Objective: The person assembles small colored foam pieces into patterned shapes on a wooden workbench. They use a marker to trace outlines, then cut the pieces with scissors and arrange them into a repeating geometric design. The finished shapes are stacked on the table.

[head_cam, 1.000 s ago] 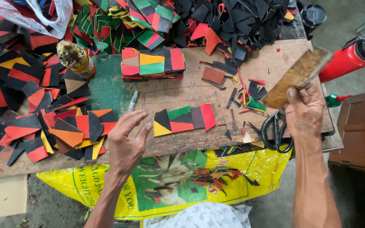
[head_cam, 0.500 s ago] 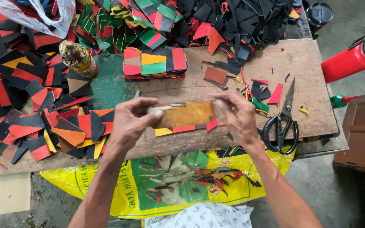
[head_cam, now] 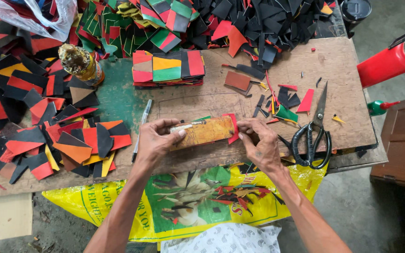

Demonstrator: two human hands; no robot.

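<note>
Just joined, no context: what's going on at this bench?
A person at a wooden workbench presses a tan rectangular board flat over a strip of coloured patches with both hands: left hand on its left end, right hand at its right end. A red patch sticks out under that end. Black-handled scissors lie to the right, a pen to the left, a stack of patchwork strips behind, and loose offcuts all around.

The right hand (head_cam: 258,143), which was off by the scissors (head_cam: 314,133), is now gripping the brown board (head_cam: 206,131) together with the left hand (head_cam: 158,140), pressing it down lower over the coloured strip (head_cam: 232,129) on the bench.
</note>
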